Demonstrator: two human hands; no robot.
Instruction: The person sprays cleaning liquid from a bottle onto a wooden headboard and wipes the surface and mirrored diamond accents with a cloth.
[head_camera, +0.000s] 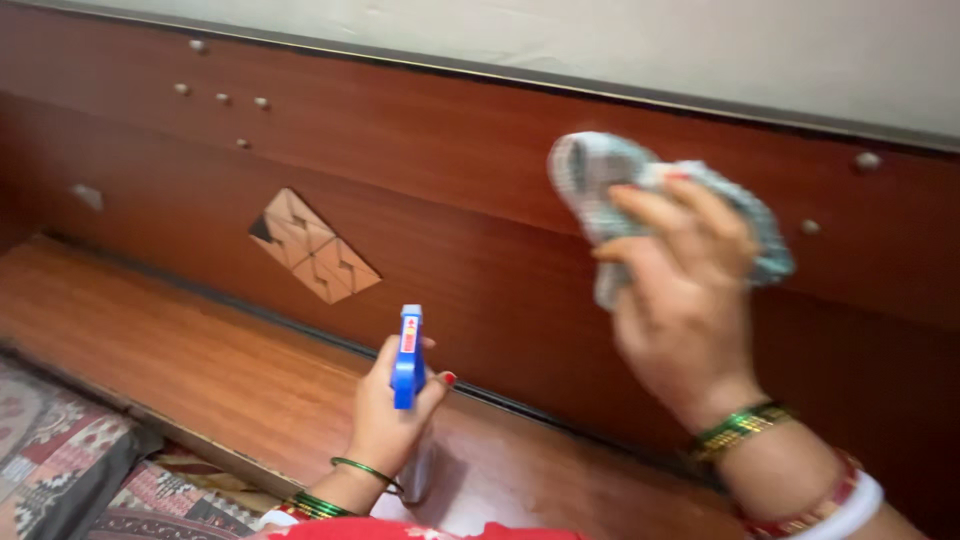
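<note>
While wiping: my right hand (690, 300) presses a bunched cloth (610, 190) flat against the dark wooden headboard (450, 200), below its pale top edge.
Right fingers: closed on the cloth, fingertips spread over its front, palm towards the panel.
Left hand (385, 415): wrapped round the neck of a spray bottle (408, 355), fingers closed, thumb up near the blue head.
Where the bottle is: held over the reddish wooden ledge (200, 350) that runs along the foot of the headboard, well left of and lower than the cloth.
Bottle axis: upright, long axis near vertical; only the blue head shows clearly, the clear body is hidden behind my palm.
Bottle pointing: the nozzle seems to face the headboard, away from me; blur leaves me unsure of the exact aim.
Cloth axis: crumpled, no real long axis; it trails out left and right of my fingers.
Doing it well, I judge: keep the cloth flat and pressure even, work along the grain, go gently round the small studs (220, 98) and the diamond inlay (313, 246), and keep the bottle upright so nothing drips on the ledge.
Nearby: a patterned bedcover (60, 450) lies at lower left.
</note>
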